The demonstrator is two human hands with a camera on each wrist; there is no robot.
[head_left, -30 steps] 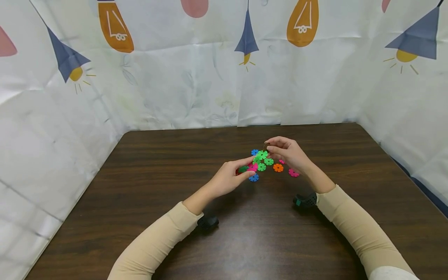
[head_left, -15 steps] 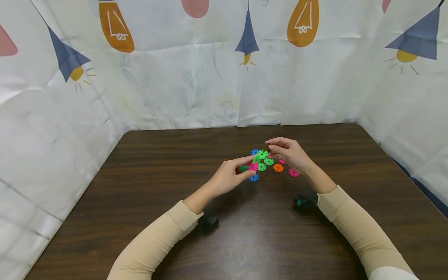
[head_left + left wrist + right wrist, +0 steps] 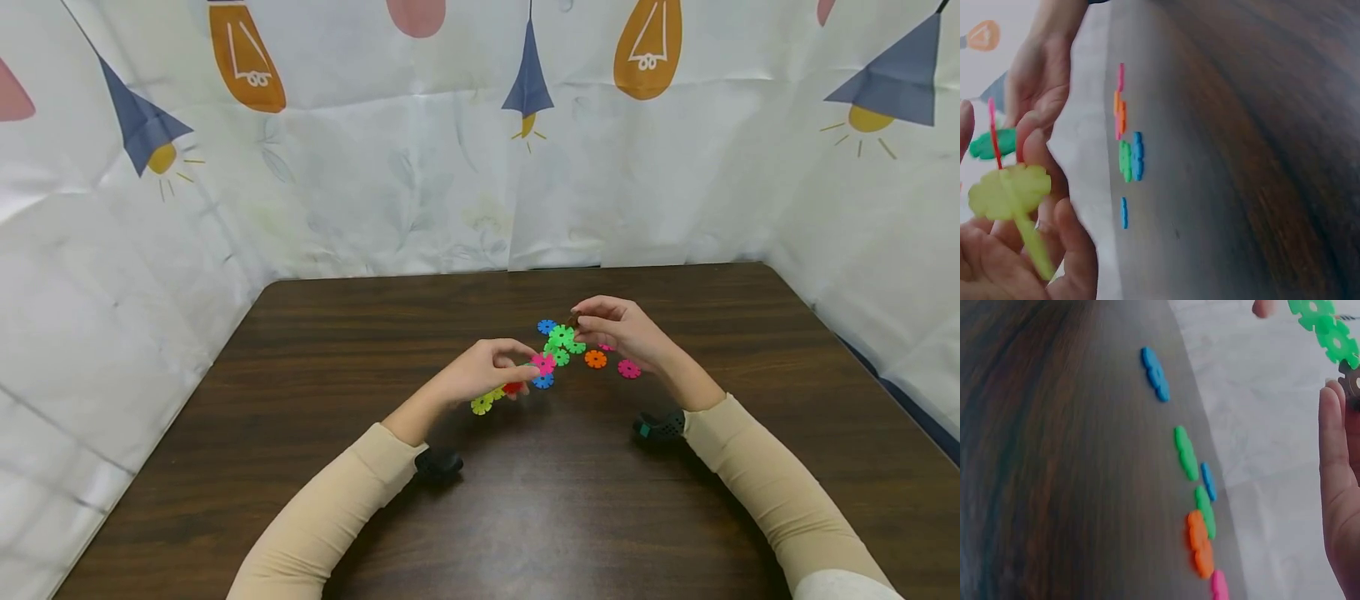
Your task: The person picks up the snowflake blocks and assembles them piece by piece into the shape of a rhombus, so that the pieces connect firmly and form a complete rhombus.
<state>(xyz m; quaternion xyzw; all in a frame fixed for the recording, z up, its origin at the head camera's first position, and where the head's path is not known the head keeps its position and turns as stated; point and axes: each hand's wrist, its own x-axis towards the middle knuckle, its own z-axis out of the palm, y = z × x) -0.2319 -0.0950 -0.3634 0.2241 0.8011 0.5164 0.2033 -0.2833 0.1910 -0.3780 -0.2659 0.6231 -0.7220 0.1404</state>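
Observation:
A joined chain of flower-shaped discs hangs between the two hands above the table. The left hand (image 3: 483, 371) pinches it near a pink disc (image 3: 543, 363); yellow discs (image 3: 482, 405) stick out below that hand, and a red one (image 3: 512, 388) shows between its fingers. In the left wrist view a yellow disc (image 3: 1010, 190) lies in front of the fingers, with a dark green disc (image 3: 992, 144) behind. The right hand (image 3: 622, 332) pinches a brown disc (image 3: 1352, 381), which touches bright green discs (image 3: 1337, 339) in the right wrist view.
Loose discs lie on the brown table (image 3: 360, 333) under and beside the hands: blue (image 3: 547, 327), orange (image 3: 596, 359), pink (image 3: 629, 369) and green (image 3: 1186, 453). A black device is at each wrist. A patterned white cloth (image 3: 420, 192) stands behind the table.
The left hand has turned and shifted slightly left, and the yellow and red discs have come into view below it. The right hand has moved slightly, still pinching the brown disc.

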